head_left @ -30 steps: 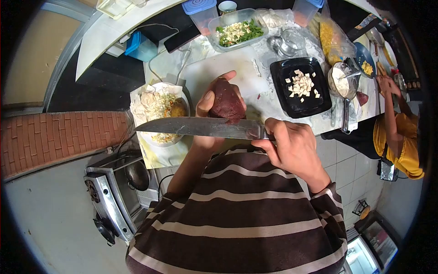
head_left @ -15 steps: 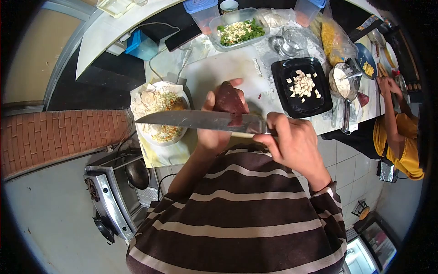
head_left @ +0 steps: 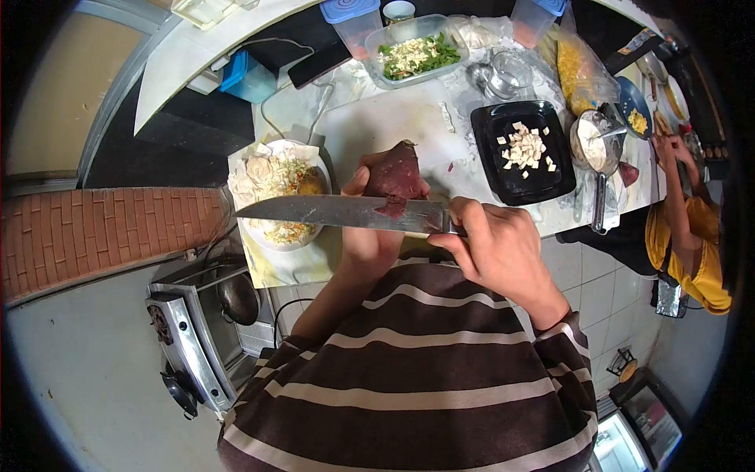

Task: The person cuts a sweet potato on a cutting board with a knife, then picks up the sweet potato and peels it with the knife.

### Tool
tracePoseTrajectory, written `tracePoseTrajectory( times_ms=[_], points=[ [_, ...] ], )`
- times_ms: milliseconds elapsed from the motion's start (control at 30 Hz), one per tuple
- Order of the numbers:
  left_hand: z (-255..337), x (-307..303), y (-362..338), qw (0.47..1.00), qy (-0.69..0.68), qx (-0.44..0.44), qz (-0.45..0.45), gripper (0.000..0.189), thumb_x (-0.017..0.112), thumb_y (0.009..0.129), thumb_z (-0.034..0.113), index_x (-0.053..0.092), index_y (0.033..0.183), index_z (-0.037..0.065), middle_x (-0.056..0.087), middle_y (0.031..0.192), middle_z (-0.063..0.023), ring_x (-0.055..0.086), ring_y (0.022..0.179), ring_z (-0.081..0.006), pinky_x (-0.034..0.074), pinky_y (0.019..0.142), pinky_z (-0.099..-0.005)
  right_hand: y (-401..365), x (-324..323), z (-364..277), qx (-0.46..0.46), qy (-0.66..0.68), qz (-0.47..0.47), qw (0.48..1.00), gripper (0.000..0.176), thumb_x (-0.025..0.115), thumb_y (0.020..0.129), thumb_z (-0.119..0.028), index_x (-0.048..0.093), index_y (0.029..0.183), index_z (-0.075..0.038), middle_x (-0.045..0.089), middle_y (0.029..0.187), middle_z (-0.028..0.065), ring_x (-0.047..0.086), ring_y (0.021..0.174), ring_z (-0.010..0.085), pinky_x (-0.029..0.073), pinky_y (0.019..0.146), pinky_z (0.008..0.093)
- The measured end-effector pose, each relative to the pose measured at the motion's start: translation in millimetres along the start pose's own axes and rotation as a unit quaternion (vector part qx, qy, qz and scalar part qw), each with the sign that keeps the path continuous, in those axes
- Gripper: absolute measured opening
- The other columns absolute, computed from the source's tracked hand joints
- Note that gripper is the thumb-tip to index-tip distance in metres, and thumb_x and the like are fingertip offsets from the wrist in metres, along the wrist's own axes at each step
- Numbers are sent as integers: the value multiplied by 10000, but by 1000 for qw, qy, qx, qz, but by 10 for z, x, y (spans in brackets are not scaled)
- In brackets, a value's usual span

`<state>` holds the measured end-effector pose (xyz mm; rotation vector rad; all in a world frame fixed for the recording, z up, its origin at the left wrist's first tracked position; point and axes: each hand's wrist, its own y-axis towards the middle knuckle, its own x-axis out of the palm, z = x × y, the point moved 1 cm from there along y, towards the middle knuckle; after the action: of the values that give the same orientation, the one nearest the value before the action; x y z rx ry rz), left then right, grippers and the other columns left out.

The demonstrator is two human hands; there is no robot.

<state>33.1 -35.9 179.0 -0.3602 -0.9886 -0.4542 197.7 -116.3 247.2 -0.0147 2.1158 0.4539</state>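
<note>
The left hand (head_left: 371, 244) held a purple-skinned root (head_left: 395, 171) over the near edge of the desk (head_left: 267, 266), its grip closed around the sides. The right hand (head_left: 497, 240) had its grip wrapped around the handle of a large knife (head_left: 326, 211); the blade lay across the near side of the root and pointed left, with a purplish scrap on it.

Beyond them lay a white cutting board (head_left: 385, 118). To its right, a black square tray (head_left: 515, 186) contained small white cubes, heaped in the middle with a few scattered. Behind the board, a clear plastic box (head_left: 401, 31) held chopped green leaves and pale chopped bits. A blue-lidded container (head_left: 351, 30) beside it had something reddish low inside.

At the left, a white plate (head_left: 324, 179) carried shredded pale and orange pieces, whitish sheets and a brownish lump. Farther right, a long-handled metal pan (head_left: 600, 197) held a pale, flour-like mass, a clear plastic bag (head_left: 578, 75) held yellow pieces, and a dark blue frying pan (head_left: 629, 94) contained yellow food.
</note>
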Motion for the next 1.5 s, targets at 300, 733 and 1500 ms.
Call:
tracePoseTrajectory(
  times_ms=[300,733,1500],
  points=[
    [-27,-54,-13,996,58,57,20,320,415,1030,357,555,1129,88,656,1070,-117,663,943,-282,530,863,-427,14,49,1,3,-21,15,1000,340,692,860,-335,510,925,-56,593,701,64,632,560,246,478,467,351],
    [-147,5,-45,990,121,64,44,322,385,1015,349,512,1150,86,616,1112,-71,605,1014,-219,462,947,-398,42,62,108,57,-7,28,998,350,672,894,-320,511,1046,-49,600,622,106,633,540,282,473,466,383],
    [54,-903,167,982,-71,-24,173,429,532,966,335,551,1214,-14,640,1084,-151,621,986,-292,534,884,-406,-270,1705,1381,311,47,-9,949,327,693,871,-283,603,1134,-109,679,784,167,675,696,368,534,607,453]
  ],
)
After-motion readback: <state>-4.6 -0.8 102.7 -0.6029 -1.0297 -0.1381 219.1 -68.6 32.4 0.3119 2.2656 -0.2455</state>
